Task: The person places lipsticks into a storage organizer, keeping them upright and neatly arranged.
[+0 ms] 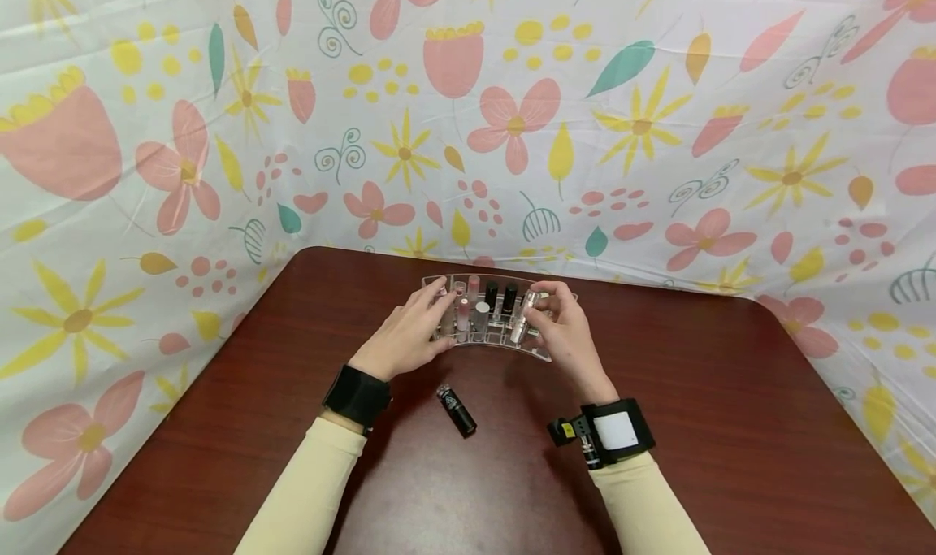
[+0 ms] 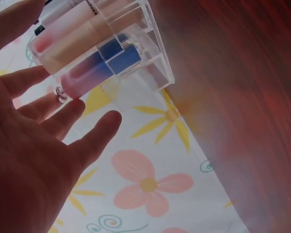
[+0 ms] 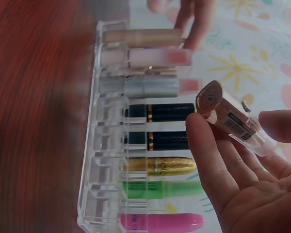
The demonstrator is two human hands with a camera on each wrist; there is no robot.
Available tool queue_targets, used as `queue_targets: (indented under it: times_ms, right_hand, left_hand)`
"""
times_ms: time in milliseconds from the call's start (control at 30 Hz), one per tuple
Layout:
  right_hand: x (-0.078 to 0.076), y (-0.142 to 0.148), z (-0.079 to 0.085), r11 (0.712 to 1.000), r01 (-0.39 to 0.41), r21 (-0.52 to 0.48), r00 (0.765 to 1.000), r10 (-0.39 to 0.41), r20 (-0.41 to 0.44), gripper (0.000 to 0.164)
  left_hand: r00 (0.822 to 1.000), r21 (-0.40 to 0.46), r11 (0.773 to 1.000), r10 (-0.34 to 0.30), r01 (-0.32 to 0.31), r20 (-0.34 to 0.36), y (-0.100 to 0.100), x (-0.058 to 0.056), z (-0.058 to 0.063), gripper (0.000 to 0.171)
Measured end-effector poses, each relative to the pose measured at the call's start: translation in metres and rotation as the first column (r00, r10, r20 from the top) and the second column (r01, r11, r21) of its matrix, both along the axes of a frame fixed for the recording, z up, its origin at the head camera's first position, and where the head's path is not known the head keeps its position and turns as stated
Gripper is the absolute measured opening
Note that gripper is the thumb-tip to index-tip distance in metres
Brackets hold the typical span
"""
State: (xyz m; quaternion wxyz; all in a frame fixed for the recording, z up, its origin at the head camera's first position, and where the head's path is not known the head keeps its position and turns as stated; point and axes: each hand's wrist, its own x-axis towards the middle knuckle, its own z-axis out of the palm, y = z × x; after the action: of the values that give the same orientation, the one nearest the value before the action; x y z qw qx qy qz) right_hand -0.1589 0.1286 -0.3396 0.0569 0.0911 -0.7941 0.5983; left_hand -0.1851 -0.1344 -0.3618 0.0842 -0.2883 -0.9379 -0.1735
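Observation:
A clear lipstick organizer [image 1: 483,344] with a curved front stands near the back of the table, several lipsticks and lip gloss tubes upright in it. My right hand [image 1: 569,336] pinches a clear, pinkish lip gloss tube [image 3: 233,119] between thumb and fingers. That tube is tilted over the right part of the organizer, its labelled base showing in the right wrist view. At the organizer's left end is my left hand [image 1: 402,331], fingers spread. In the left wrist view its fingertips are right at a pink-and-blue tube [image 2: 82,80] and a beige tube [image 2: 70,53].
A black tube [image 1: 457,411] with a shiny end lies on the brown table [image 1: 439,490], nearer to me than the organizer. Black lipsticks [image 3: 169,112], a gold one [image 3: 169,166], a green one [image 3: 179,188] and a pink one [image 3: 169,223] stand in the organizer. Behind hangs a flowered cloth [image 1: 453,173].

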Motion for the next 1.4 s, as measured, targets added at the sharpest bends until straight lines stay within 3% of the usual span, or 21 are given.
queue_targets:
  times_ms: [300,600,967,1400]
  right_hand:
    - [-0.016,-0.012,-0.012,0.996,-0.003,0.085,0.996,0.010,-0.090,0.039]
    - [-0.014,-0.028,-0.001,0.992,0.006,0.124,0.980,0.019,-0.198,0.034]
    - [-0.037,-0.021,-0.038,0.988,0.050,0.145,0.974,-0.016,-0.226,0.033]
    - [-0.039,-0.022,-0.047,0.980,0.015,0.198,0.968,0.036,-0.250,0.029]
  left_hand:
    - [1.000,-0.007,1.000,0.018,-0.018,0.013,-0.002,-0.001,0.001,0.074]
    - [1.000,0.013,1.000,0.025,-0.025,0.004,-0.003,-0.002,0.004,0.079]
    - [1.000,0.019,1.000,0.019,-0.019,0.017,0.000,-0.002,0.000,0.078]
    - [1.000,0.017,1.000,0.017,-0.017,0.007,-0.003,-0.003,-0.001,0.076]
